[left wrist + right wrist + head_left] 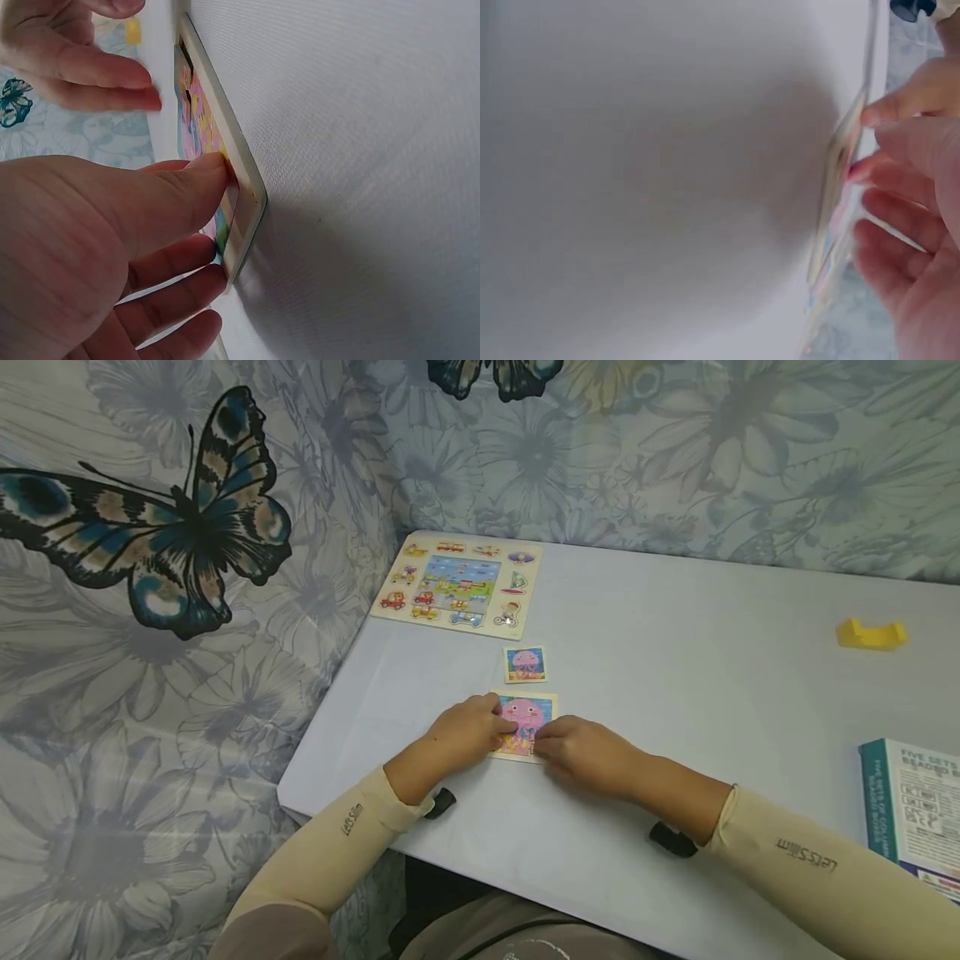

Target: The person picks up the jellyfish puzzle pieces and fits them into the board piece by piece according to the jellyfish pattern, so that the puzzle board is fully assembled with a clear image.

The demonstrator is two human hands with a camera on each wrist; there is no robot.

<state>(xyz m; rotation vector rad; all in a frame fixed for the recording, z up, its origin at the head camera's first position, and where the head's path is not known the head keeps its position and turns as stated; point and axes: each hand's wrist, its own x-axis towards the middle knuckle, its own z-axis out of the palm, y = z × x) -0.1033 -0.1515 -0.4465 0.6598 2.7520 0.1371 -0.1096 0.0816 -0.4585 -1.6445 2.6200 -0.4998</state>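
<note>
A small jigsaw puzzle (pixel 527 714) with a pink octopus picture and a pale frame lies flat on the table between both hands. My left hand (pixel 467 732) holds its left side, the thumb (pixel 206 176) on the near part and the other fingers by the edge. Dark gaps show between pieces in the left wrist view. At the puzzle's lower right is my right hand (pixel 588 753), its fingers (pixel 896 214) loosely bent, with nothing seen between them. Just beyond the puzzle lies a small square card (pixel 525 665) with a matching octopus picture.
A larger vehicle puzzle board (pixel 517 628) lies at the table's far left corner. To the right are a yellow curved block (pixel 872 636) and a teal-and-white box (pixel 922 802). Patterned cloth walls (pixel 525 460) border the white table (pixel 705 677) at the back and left.
</note>
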